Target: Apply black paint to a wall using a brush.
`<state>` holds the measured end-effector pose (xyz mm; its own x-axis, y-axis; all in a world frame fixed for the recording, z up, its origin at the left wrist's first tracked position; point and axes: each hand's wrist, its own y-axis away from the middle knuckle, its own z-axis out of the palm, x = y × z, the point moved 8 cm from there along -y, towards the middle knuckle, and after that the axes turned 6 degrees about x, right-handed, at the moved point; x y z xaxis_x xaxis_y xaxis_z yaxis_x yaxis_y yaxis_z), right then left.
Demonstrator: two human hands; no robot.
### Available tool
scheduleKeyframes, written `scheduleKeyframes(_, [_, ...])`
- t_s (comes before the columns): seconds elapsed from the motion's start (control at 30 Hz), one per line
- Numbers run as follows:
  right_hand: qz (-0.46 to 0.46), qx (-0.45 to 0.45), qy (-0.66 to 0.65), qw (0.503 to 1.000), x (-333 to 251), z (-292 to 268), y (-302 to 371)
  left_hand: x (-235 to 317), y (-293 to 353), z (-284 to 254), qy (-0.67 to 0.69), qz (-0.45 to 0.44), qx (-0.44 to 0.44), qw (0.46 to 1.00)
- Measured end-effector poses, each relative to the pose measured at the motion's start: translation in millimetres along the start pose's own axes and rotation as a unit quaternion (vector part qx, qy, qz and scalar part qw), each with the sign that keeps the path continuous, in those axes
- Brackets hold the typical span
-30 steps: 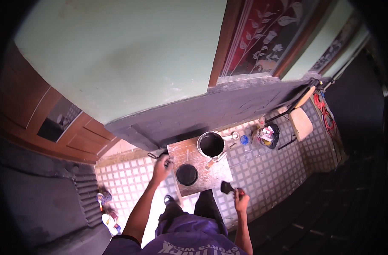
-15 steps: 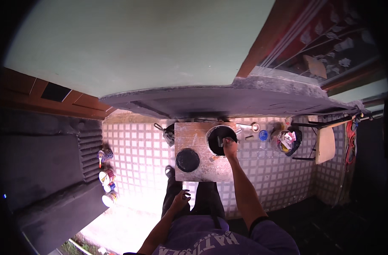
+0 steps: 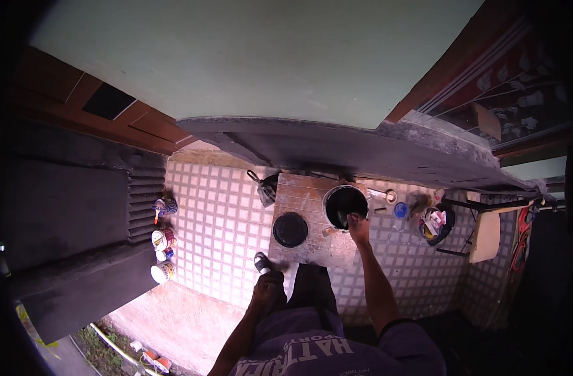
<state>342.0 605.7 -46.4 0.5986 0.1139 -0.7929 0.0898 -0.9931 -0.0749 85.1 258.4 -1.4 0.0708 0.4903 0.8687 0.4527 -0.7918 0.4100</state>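
Note:
My right hand (image 3: 359,228) is shut on a dark paintbrush (image 3: 341,219) whose head dips into an open bucket of black paint (image 3: 328,199). The bucket stands on a worn wooden board (image 3: 306,189) below me. Its round black lid (image 3: 290,229) lies flat on the board, just left of the bucket. My left hand (image 3: 268,289) rests curled on my left thigh, holding nothing, beside my dark shoe (image 3: 262,262).
A black-painted concrete ledge (image 3: 336,148) runs under the pale green wall. The floor is tiled (image 3: 217,219). Several cans (image 3: 162,239) stand at the left, a black bag (image 3: 268,188) by the board, a basket of items (image 3: 434,223) and a white chair (image 3: 486,235) at the right.
My right hand has gone from the board's near right corner up to the bucket with the brush. My left hand has left the board's edge and dropped onto my thigh.

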Motion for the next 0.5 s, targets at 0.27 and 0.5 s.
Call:
scheduleKeyframes(0.27, [0.051,0.011,0.119,0.991,23.0,12.5,-18.1,-35.6,0.0,-36.7,-0.013,0.0,0.079,0.997])
scheduleKeyframes(0.5, [0.175,-0.114,0.078,0.975,66.6,38.0,-37.9,-30.4,18.9,-63.8,0.048,0.017,0.139,0.989])
